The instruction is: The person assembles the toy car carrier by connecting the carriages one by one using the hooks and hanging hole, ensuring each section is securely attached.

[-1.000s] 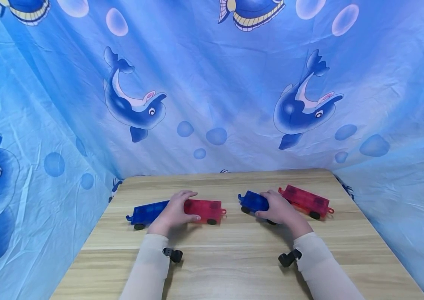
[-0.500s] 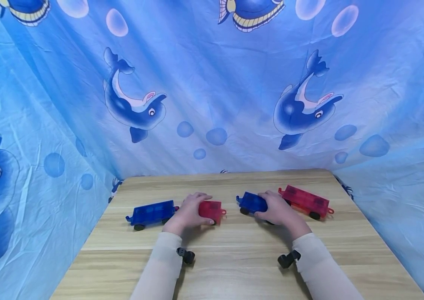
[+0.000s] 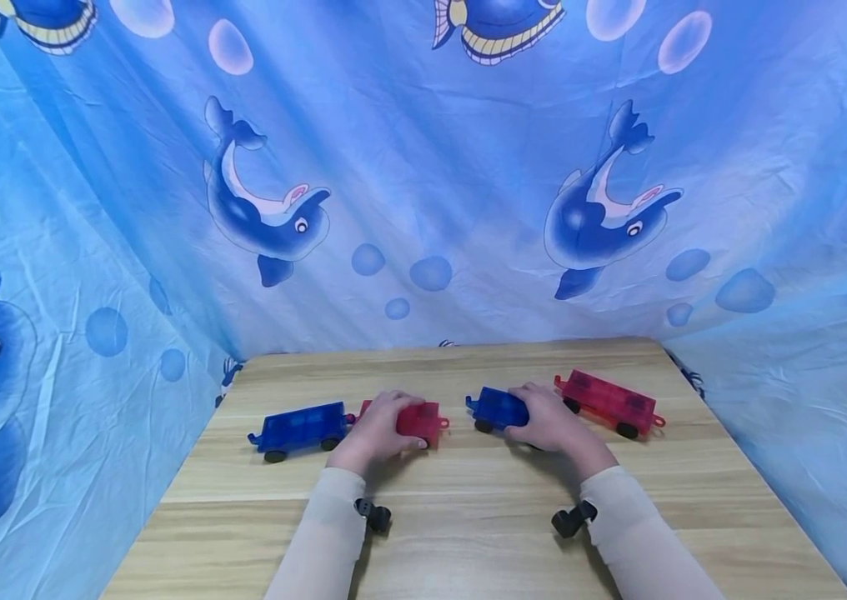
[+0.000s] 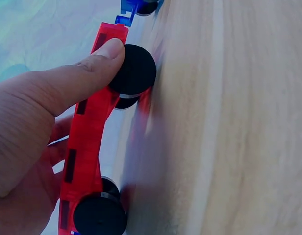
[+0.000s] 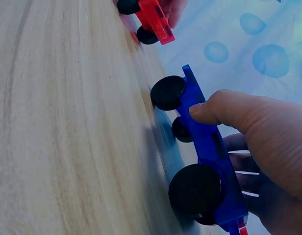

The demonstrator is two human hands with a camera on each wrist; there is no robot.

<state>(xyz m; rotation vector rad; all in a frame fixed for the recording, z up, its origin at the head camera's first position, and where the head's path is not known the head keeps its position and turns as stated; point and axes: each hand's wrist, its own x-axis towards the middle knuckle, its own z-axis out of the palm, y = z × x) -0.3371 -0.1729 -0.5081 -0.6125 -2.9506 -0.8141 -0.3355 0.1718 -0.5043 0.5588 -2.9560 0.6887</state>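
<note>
My left hand [image 3: 384, 429] grips a red toy wagon [image 3: 423, 421] with black wheels, thumb on the near side and fingers on the far side. In the left wrist view the thumb lies beside a wheel [image 4: 134, 71]. To its left, a blue wagon [image 3: 302, 427] meets the red one end to end. My right hand [image 3: 549, 418] holds another blue wagon [image 3: 494, 408], its hook pointing left, a short gap from the red wagon's ring [image 3: 444, 423]. A second red wagon [image 3: 611, 402] stands behind and right of that hand, which hides the blue wagon's rear.
The wagons stand in a row across a light wooden table [image 3: 461, 517]. Behind and beside it hangs a blue curtain [image 3: 423, 167] printed with dolphins and bubbles. A black wrist camera [image 3: 374, 515] sits on the left sleeve, another camera [image 3: 572, 521] on the right.
My left hand has slid right along the red wagon, uncovering the blue wagon's right end. My right hand and its blue wagon have shifted slightly left, narrowing the gap.
</note>
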